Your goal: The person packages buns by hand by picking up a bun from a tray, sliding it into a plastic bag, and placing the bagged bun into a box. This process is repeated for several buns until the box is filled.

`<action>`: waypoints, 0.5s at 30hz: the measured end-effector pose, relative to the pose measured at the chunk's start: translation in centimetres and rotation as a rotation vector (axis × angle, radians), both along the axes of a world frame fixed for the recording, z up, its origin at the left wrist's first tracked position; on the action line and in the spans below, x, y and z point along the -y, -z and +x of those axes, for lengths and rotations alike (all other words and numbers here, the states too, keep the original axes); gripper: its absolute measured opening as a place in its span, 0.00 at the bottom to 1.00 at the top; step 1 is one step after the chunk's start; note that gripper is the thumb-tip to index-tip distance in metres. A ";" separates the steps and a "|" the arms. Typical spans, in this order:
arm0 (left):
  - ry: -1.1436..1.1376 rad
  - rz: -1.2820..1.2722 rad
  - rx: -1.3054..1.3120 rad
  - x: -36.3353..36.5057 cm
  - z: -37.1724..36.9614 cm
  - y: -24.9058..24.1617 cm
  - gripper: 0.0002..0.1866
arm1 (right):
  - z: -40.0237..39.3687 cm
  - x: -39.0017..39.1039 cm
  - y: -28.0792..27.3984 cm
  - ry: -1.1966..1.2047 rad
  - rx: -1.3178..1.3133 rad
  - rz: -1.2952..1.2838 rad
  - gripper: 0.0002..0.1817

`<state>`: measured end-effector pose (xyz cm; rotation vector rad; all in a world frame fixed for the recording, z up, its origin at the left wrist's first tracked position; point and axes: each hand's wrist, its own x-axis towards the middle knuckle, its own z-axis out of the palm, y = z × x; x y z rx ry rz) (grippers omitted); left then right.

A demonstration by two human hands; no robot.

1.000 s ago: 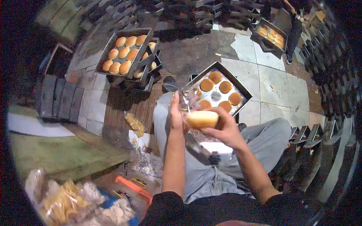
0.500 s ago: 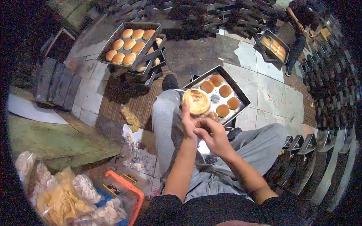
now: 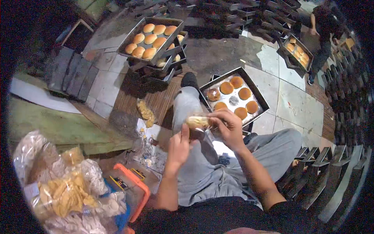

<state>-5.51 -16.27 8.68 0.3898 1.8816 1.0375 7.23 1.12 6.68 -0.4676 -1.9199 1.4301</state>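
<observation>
A round bun (image 3: 198,122), pale side showing and tipped nearly edge-on, is between my hands above the near corner of a tray (image 3: 255,89). My right hand (image 3: 230,128) pinches its right end, where something clear like plastic film shows faintly. At its left end, my left hand (image 3: 179,151) is closed with the thumb up against the bun; its other fingers are partly hidden and blurred. Several brown-topped buns (image 3: 244,93) lie on the white-lined tray, one of them (image 3: 213,94) at its left side with a wrinkled, shiny surface.
Stacked trays (image 3: 124,54) of buns stand at the upper left. Another bun tray (image 3: 300,67) sits by a person (image 3: 323,39) at the upper right. Bagged yellow and white pieces (image 3: 66,197) lie beside an orange-rimmed crate (image 3: 142,183). Dark tins (image 3: 311,167) line the right side.
The bun has tipped from face-up on my left hand to edge-on between both hands. My left hand has moved down and left, my right hand slightly up. The whole view has shifted.
</observation>
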 end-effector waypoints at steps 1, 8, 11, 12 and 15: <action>-0.006 0.002 -0.012 0.2 0.1 -0.3 0.33 | -0.5 0.0 0.2 0.031 -0.054 0.030 0.09; -0.138 0.650 -1.217 -2.2 -2.2 -0.2 0.07 | -2.1 0.9 -3.4 0.017 -0.038 0.349 0.11; -0.263 0.803 -0.599 -1.1 -1.7 -1.0 0.03 | -0.7 1.7 -6.2 0.190 -0.150 0.428 0.06; -0.250 0.802 -0.586 -0.6 -1.5 -1.2 0.03 | -0.6 1.3 -4.1 0.280 -0.165 0.392 0.04; -0.384 0.702 -0.350 -0.8 -0.9 -0.1 0.04 | 1.2 0.5 -0.7 0.033 -0.003 -0.666 0.06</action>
